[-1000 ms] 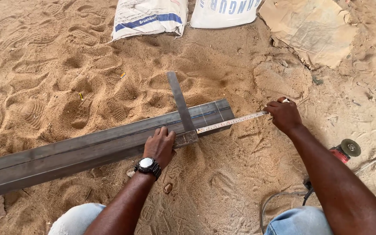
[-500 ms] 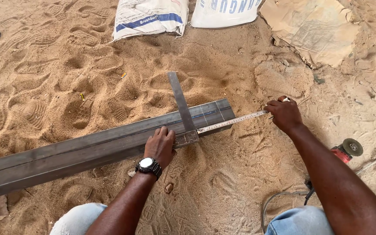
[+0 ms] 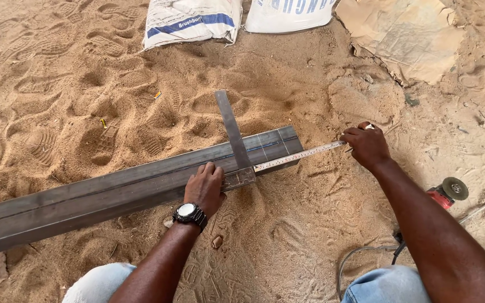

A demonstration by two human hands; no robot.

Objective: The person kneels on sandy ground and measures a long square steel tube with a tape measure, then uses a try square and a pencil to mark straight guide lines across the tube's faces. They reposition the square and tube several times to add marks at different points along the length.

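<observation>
Sand bears two sacks (image 3: 237, 19), seemingly two tubes (image 3: 113, 193), one square (image 3: 234, 140).

Footprinted sand (image 3: 57, 84) all around, two white sacks (image 3: 192, 19) (image 3: 287, 12) at the far edge, torn brown cardboard (image 3: 405, 36) beside them, red angle grinder (image 3: 447, 192) with its cable (image 3: 360, 255) lower right.

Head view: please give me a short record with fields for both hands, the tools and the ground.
left hand: left hand pressing on the steel tube, beside the try square
right hand: right hand holding the tape measure stretched past the tube's end
wrist: black wristwatch
ground: sand, angle grinder, two white sacks, cardboard
</observation>
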